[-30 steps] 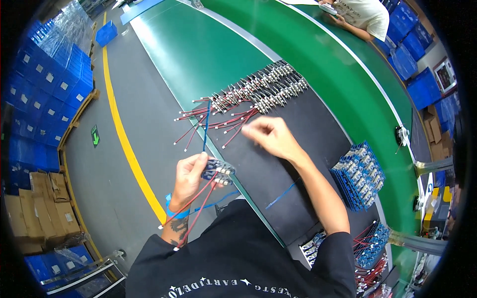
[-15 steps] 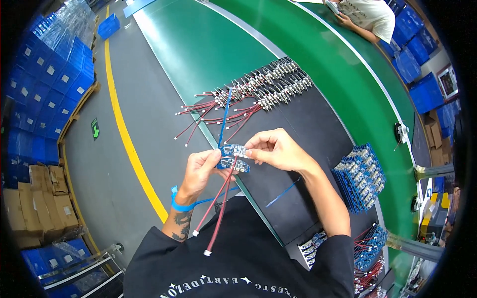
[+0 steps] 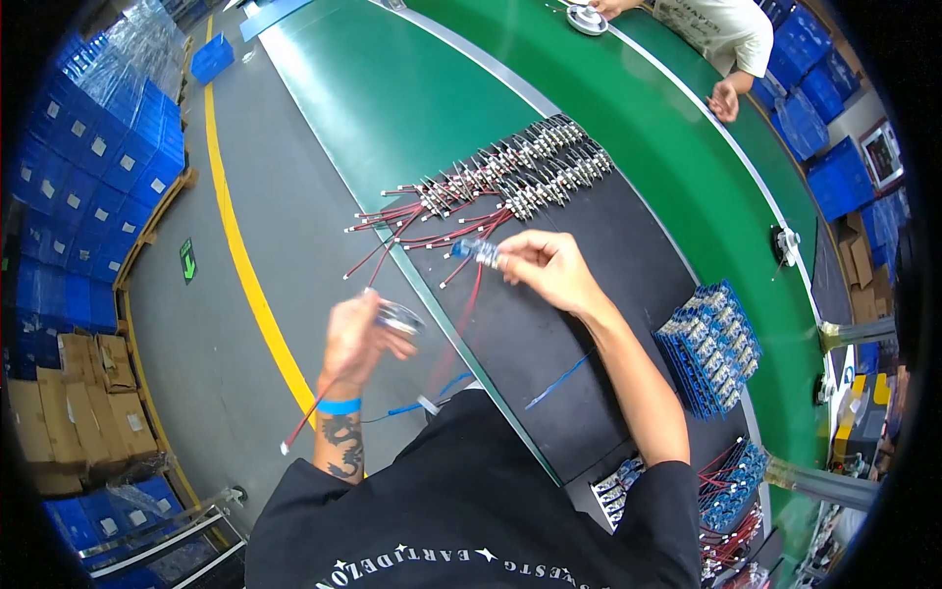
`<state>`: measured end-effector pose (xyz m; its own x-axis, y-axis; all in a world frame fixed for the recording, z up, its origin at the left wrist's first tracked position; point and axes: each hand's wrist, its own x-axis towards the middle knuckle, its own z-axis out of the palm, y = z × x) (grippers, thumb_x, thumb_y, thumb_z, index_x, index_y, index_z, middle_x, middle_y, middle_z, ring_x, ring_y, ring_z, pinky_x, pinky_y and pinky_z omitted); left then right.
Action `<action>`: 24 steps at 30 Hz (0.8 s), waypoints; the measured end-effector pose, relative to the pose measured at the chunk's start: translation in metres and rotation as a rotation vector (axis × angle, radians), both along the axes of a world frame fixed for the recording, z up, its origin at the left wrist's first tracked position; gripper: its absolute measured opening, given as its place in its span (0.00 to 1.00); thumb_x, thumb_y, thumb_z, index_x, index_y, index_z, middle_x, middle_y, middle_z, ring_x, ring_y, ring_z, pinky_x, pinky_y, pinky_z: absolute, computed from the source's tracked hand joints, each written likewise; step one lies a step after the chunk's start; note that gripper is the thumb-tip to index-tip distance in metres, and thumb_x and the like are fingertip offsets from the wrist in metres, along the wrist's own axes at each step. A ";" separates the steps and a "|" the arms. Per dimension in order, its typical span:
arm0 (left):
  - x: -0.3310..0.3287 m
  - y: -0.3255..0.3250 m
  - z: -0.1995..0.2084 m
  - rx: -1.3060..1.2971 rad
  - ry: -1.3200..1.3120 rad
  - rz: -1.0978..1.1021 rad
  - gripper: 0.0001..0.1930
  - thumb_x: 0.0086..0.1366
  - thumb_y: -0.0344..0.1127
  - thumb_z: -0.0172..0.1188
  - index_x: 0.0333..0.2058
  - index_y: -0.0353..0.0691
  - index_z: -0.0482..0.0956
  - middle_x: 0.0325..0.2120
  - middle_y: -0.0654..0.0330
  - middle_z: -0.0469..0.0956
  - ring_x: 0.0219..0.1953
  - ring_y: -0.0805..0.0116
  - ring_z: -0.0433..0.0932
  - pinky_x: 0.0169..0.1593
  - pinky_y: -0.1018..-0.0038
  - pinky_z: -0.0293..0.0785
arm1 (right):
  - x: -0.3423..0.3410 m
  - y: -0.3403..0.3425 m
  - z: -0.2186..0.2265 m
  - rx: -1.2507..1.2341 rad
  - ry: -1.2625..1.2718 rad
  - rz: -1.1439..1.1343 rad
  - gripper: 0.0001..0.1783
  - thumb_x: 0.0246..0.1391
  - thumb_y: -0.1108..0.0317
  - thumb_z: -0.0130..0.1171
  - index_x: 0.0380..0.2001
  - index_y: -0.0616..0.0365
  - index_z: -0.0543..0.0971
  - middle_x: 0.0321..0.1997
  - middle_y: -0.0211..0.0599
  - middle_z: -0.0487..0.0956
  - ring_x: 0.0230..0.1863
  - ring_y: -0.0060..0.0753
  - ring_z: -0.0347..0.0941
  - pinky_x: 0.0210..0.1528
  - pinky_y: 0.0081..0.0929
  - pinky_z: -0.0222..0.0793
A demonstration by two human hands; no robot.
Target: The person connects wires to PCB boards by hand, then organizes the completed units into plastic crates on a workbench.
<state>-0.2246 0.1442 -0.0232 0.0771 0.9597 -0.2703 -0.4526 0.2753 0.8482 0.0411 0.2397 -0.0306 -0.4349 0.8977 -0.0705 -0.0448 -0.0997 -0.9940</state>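
My left hand (image 3: pixel 353 334) has swung over the table's near edge, its fingers closed on a small circuit board (image 3: pixel 400 317) that is smeared by motion. A red cable with a white plug (image 3: pixel 302 424) trails below that hand. Between thumb and fingers, my right hand (image 3: pixel 554 272) pinches a blue circuit board (image 3: pixel 477 251), whose red wires hang blurred toward my lap. Just beyond it, on the black mat (image 3: pixel 608 245), stand rows of boards (image 3: pixel 520 172) with red cables spilling over the green strip. A blue strap (image 3: pixel 340 405) circles my left wrist.
Stacked blue boards (image 3: pixel 708 348) stand at the right, with more wired boards (image 3: pixel 731 486) nearer me. A thin blue strip (image 3: pixel 559 381) lies on the mat. Across the green conveyor (image 3: pixel 648 128), a co-worker's hand (image 3: pixel 724 101) hangs near a white round device (image 3: pixel 587 20).
My hands have moved apart, each with one of the boards that were together. The left went down and left, the right slightly up. The co-worker's arms shifted, and a white round device came into view.
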 end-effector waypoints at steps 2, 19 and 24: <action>-0.031 0.002 0.003 0.116 -0.006 0.207 0.18 0.70 0.45 0.44 0.33 0.34 0.73 0.22 0.50 0.79 0.18 0.60 0.80 0.18 0.73 0.76 | -0.003 0.008 -0.012 0.127 -0.110 -0.210 0.08 0.49 0.74 0.62 0.34 0.66 0.79 0.28 0.32 0.80 0.26 0.16 0.72 0.30 0.17 0.69; -0.027 -0.009 0.014 0.160 -0.018 0.283 0.20 0.70 0.45 0.42 0.31 0.33 0.74 0.19 0.54 0.78 0.15 0.64 0.78 0.16 0.76 0.72 | -0.019 0.022 -0.032 0.824 -0.708 -0.570 0.04 0.46 0.74 0.60 0.27 0.63 0.76 0.27 0.45 0.75 0.29 0.48 0.74 0.33 0.39 0.70; -0.018 -0.006 0.013 0.183 0.004 0.198 0.21 0.70 0.44 0.42 0.30 0.31 0.74 0.20 0.50 0.79 0.16 0.61 0.79 0.17 0.76 0.74 | -0.019 0.022 -0.031 0.802 -0.735 -0.561 0.05 0.47 0.73 0.59 0.26 0.63 0.75 0.28 0.46 0.75 0.30 0.50 0.74 0.33 0.41 0.70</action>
<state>-0.2429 0.1377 -0.0098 -0.1176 0.9889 -0.0912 -0.4791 0.0240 0.8774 0.0217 0.2617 -0.0619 -0.0634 0.8500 0.5230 0.7133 0.4051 -0.5719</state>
